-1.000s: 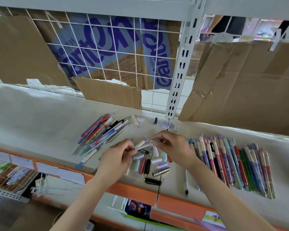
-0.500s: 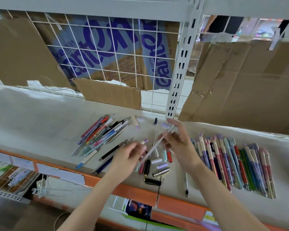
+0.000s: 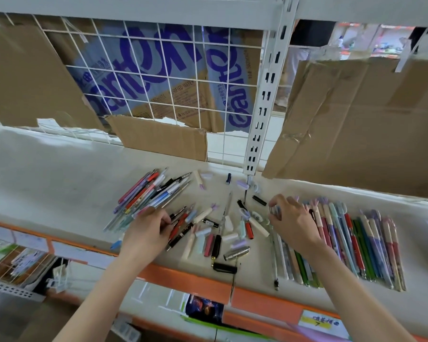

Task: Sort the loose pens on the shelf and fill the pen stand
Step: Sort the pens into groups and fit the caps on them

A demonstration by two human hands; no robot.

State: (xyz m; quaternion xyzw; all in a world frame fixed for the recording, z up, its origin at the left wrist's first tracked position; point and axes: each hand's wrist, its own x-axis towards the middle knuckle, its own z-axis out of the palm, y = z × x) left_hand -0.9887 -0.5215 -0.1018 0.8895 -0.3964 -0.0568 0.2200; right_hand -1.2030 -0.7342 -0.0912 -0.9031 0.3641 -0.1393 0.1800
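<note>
Loose pens (image 3: pixel 215 228) lie scattered mid-shelf (image 3: pixel 47 174) between my 2 hands. My left hand (image 3: pixel 148 230) rests on dark pens, fingers (image 3: pixel 164 219) curled over them. My right hand (image 3: pixel 294 220) pinches something small at the sorted row (image 3: pixel 361 243).

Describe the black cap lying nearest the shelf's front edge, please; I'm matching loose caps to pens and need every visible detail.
The black cap is a short, glossy tube, plastic by its look, lying flat on the white shelf just behind the orange front strip. Its long axis runs roughly left to right. It sits at the near end of the middle scatter of caps, apart from the silver cap just behind it. A thin dark rod crosses by its right end; contact is unclear. Neither hand touches it.
</note>
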